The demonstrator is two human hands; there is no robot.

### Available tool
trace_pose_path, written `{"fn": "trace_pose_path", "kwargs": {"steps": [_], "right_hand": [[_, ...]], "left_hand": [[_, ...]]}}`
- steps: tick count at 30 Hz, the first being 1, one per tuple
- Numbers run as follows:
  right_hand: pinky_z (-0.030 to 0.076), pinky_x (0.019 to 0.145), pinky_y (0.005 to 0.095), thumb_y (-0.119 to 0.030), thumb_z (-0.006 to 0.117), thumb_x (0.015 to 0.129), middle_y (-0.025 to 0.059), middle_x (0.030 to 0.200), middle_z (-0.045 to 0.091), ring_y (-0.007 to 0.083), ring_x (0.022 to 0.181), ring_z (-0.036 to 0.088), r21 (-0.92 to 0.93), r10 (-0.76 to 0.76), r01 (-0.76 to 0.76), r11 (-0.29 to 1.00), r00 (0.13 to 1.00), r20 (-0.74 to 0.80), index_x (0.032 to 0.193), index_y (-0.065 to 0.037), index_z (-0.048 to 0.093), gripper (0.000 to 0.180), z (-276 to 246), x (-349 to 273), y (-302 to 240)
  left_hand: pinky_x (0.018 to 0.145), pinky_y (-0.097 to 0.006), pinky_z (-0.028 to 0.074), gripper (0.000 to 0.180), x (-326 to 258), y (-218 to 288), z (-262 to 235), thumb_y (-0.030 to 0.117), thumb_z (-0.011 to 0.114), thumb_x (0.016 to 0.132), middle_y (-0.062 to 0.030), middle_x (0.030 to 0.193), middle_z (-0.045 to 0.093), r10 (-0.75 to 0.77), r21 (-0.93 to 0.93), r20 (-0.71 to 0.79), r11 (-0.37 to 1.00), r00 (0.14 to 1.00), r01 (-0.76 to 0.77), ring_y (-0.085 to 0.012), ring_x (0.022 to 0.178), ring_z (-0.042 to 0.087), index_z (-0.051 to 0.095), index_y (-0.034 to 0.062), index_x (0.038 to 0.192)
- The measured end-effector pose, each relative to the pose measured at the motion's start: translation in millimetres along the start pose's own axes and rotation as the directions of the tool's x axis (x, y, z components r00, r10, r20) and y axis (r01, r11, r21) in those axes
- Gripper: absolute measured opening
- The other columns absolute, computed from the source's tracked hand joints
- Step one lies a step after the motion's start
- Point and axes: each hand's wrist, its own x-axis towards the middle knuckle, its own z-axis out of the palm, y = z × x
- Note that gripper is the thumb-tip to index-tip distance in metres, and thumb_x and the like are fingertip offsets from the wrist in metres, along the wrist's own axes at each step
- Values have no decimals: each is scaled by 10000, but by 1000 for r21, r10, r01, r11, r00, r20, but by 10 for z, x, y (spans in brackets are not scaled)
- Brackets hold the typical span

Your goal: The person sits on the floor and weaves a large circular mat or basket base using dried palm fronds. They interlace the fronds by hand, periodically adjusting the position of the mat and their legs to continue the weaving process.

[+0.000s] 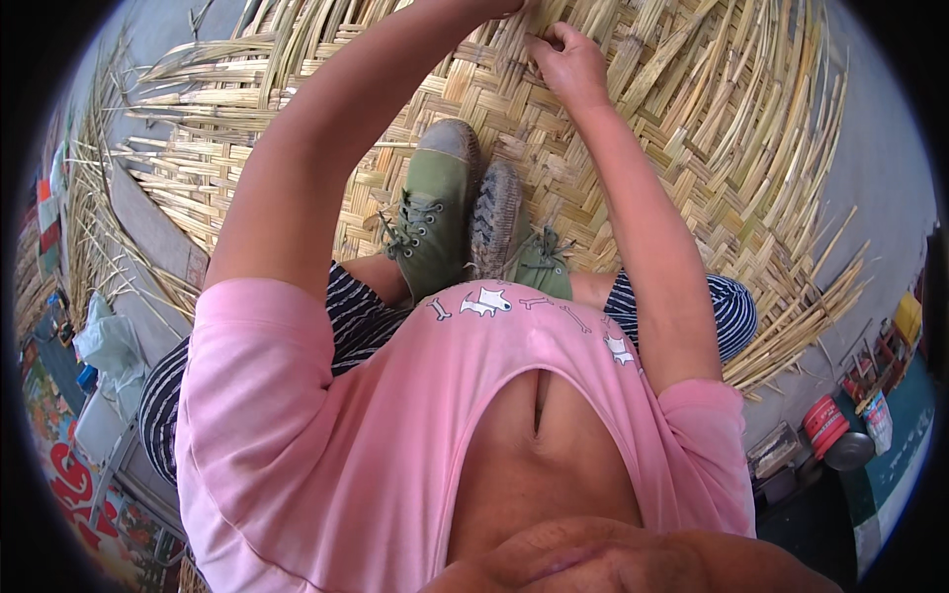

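Observation:
A large mat (583, 188) of pale split reed, woven in a herringbone pattern, lies on the ground under my crossed feet. My right hand (575, 74) is over its upper middle, with thumb and forefinger curled into a pinch at a reed strip (526, 44). My left arm reaches to the top edge of the head view, where only a little of my left hand (502, 6) shows, close to the right one. Its fingers are cut off by the frame. Long unwoven strip ends (781, 89) fan out round the mat's edge.
My green laced shoes (435, 203) rest on the mat. A flat board (158, 222) lies at its left edge, near loose reeds (89, 198). Farther left is a pale plastic bag (109, 341). At the lower right are a red container (824, 423) and a dark round pot (850, 452).

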Motion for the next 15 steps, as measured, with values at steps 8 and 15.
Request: {"fn": "trace_pose_path", "kwargs": {"steps": [8, 15], "right_hand": [[526, 625, 287, -331, 735, 948, 22, 754, 719, 91, 634, 649, 103, -43, 38, 994, 998, 54, 886, -41, 682, 302, -72, -93, -33], [527, 604, 273, -322, 732, 961, 15, 748, 707, 79, 616, 636, 196, -9, -8, 981, 996, 85, 859, -51, 650, 301, -118, -91, 52]], "left_hand": [[856, -438, 559, 322, 824, -561, 303, 252, 627, 894, -260, 1026, 742, 229, 184, 107, 952, 967, -246, -360, 1008, 719, 766, -17, 1005], [547, -383, 487, 196, 222, -388, -51, 249, 666, 888, -134, 786, 704, 123, -624, 152, 782, 981, -2, -211, 641, 637, 688, 58, 851]]}}
